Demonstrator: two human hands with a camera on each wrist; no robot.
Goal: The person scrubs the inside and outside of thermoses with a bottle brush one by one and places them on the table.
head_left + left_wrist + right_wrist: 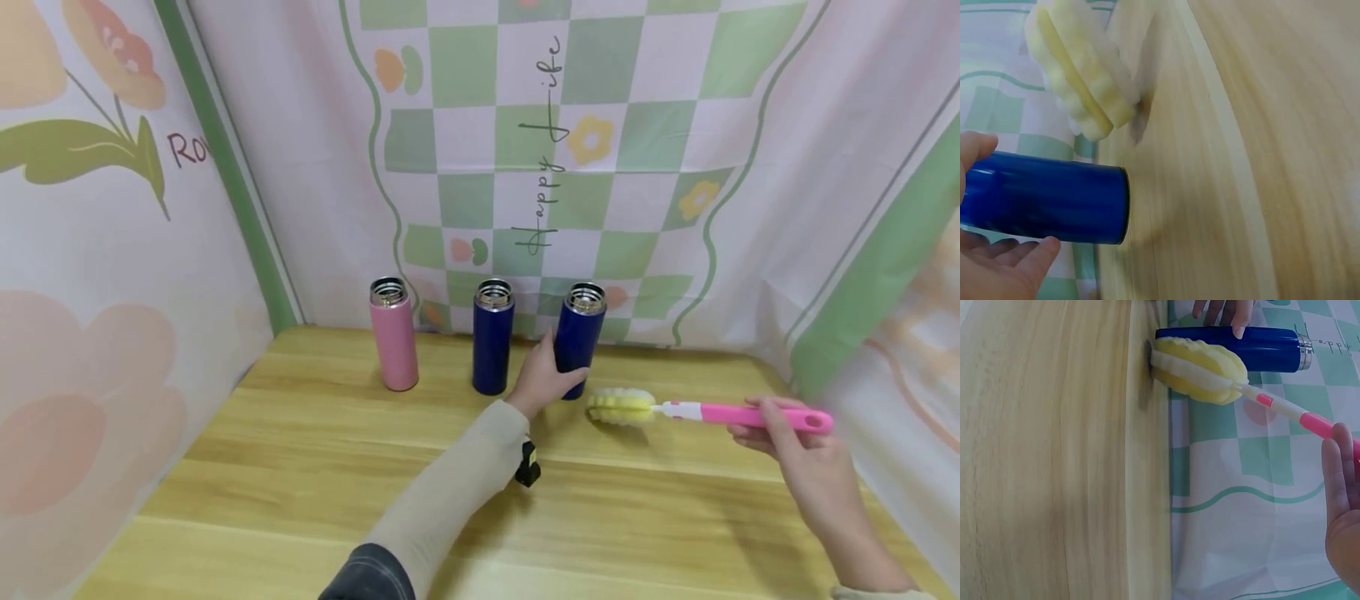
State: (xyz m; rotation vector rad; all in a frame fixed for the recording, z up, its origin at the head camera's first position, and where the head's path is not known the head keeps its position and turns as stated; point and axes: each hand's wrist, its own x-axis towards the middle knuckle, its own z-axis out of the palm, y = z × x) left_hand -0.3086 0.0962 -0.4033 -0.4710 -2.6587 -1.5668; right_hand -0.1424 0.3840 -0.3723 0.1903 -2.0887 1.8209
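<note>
My left hand (542, 382) grips the lower part of the right-hand dark blue bottle (582, 333), which has an uncovered metal mouth. In the left wrist view, thumb and fingers lie on opposite sides of this bottle (1054, 199). A bottle brush (720, 413) with a pink handle and yellow-white sponge head is held by my right hand (813, 467) near the handle's end. The sponge head (1197, 369) points left, just beside the gripped bottle. Another dark blue bottle (492, 342) stands upright to the left of my left hand, its mouth uncovered too.
A pink bottle (395, 342), also without a lid, stands upright farther left in the row. Behind the bottles, a patterned cloth (555, 150) hangs at the back edge of the wooden table (315, 467). More cloth hangs along both sides.
</note>
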